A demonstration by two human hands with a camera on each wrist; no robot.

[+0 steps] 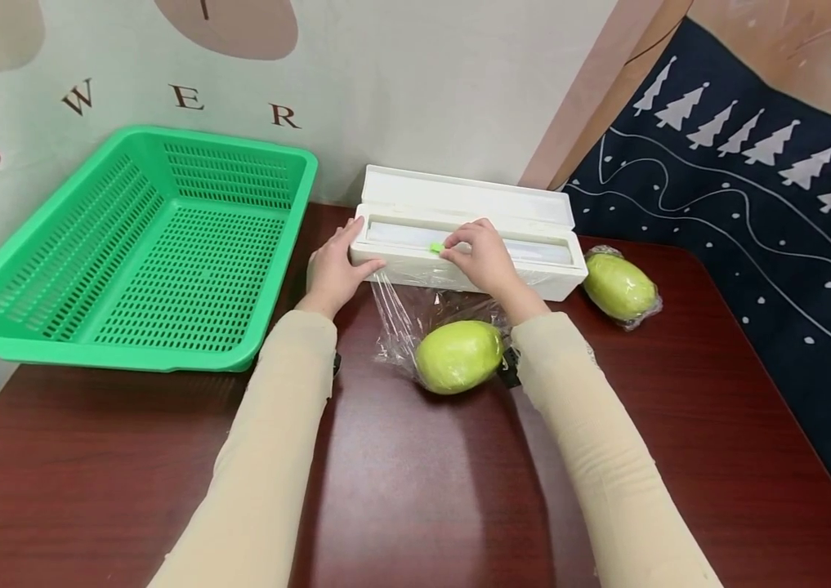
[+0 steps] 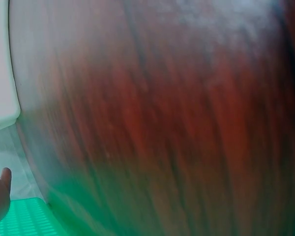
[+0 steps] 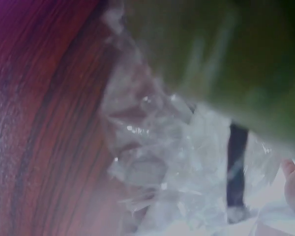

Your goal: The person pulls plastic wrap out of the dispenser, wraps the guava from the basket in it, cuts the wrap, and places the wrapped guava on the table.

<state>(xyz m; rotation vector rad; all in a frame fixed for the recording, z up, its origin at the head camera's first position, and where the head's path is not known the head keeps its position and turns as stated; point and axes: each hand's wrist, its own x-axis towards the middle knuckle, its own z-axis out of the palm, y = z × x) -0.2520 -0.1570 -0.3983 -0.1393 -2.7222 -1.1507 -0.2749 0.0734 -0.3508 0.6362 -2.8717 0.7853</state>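
Note:
A white cling film dispenser (image 1: 470, 273) stands on the table with its lid (image 1: 466, 198) raised. My left hand (image 1: 332, 272) grips the dispenser's left end, thumb on the front side. My right hand (image 1: 484, 260) pinches a small bright green slide cutter (image 1: 437, 247) on the dispenser's front edge. Clear cling film (image 1: 396, 327) runs down from that edge to a yellow-green melon (image 1: 459, 357), lying in front of the box and partly covered by film. In the right wrist view, crumpled film (image 3: 152, 147) lies beside the blurred melon (image 3: 226, 59).
A second melon (image 1: 619, 283), wrapped in film, lies right of the dispenser. At the left stands a large green plastic basket (image 1: 279, 269). The dark red wooden table (image 1: 415, 490) meets a wall hanging at the back and a navy tree-patterned cloth (image 1: 753, 212) at the right.

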